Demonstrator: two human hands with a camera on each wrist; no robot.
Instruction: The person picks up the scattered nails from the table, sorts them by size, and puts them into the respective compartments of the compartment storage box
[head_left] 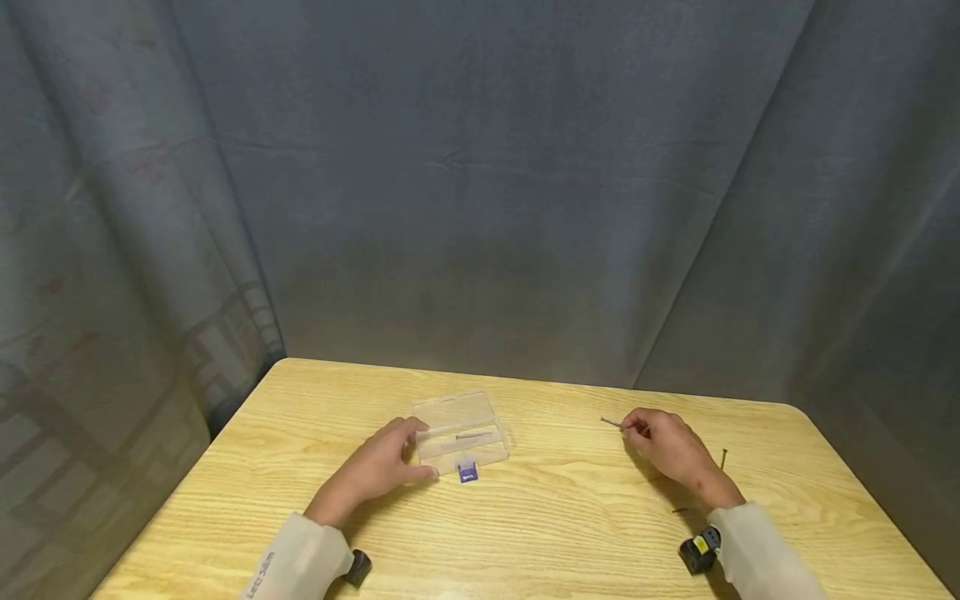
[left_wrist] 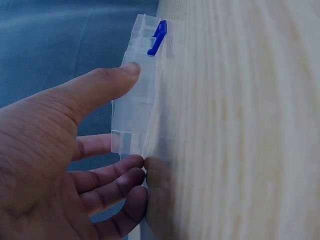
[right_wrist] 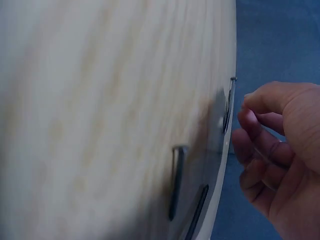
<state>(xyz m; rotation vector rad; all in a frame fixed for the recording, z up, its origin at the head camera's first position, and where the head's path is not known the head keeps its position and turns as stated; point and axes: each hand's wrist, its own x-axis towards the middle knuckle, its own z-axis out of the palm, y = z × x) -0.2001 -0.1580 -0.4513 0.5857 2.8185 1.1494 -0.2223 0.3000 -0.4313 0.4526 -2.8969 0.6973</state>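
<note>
A clear plastic box (head_left: 453, 411) lies on the table with its lid swung back, a blue latch (head_left: 467, 472) at its front edge. Inside it is a nail (head_left: 471, 436). Around the box's left end, my left hand (head_left: 382, 460) holds it, thumb on the near corner and fingers at the back; its thumb rests on the box wall (left_wrist: 132, 107) in the left wrist view. My right hand (head_left: 663, 443) is beside another nail (head_left: 610, 422), thumb and index tips together. In the right wrist view, a narrow gap separates those curled fingers from the nail (right_wrist: 230, 102).
Two more nails lie by my right forearm, one upper nail (head_left: 723, 458) to its right and one lower nail (head_left: 680, 510) to its left. The light wooden table (head_left: 525, 533) has rounded far corners. Grey curtains (head_left: 480, 208) hang behind and at both sides.
</note>
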